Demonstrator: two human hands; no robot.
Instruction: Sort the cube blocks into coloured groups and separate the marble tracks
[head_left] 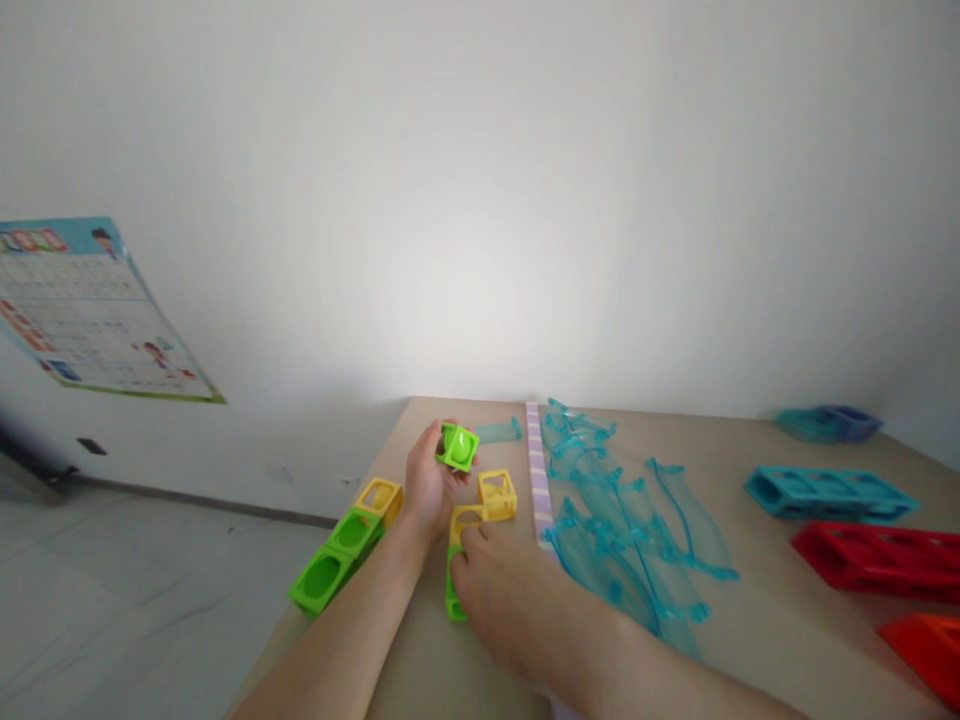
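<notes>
My left hand (431, 480) is closed around a bright green hollow cube block (457, 447), raised above the table. Lower and to the right, my right hand (499, 585) has its fingers curled on a joined set of blocks: a green one (454, 598) partly under the fingers, a yellow one (469, 520) beside it, and another yellow cube (497, 495) at the far end. Left of my left forearm lies a row of two green blocks (337, 555) with a yellow cube (381, 497) at its far end.
A purple-and-white striped strip (538, 475) divides the table (720, 640). Right of it lie several translucent blue curved track pieces (622, 520); another blue piece (499, 432) is behind my left hand. Farther right are teal (829, 493), red (892, 560) and orange (930, 650) blocks. A wall stands behind.
</notes>
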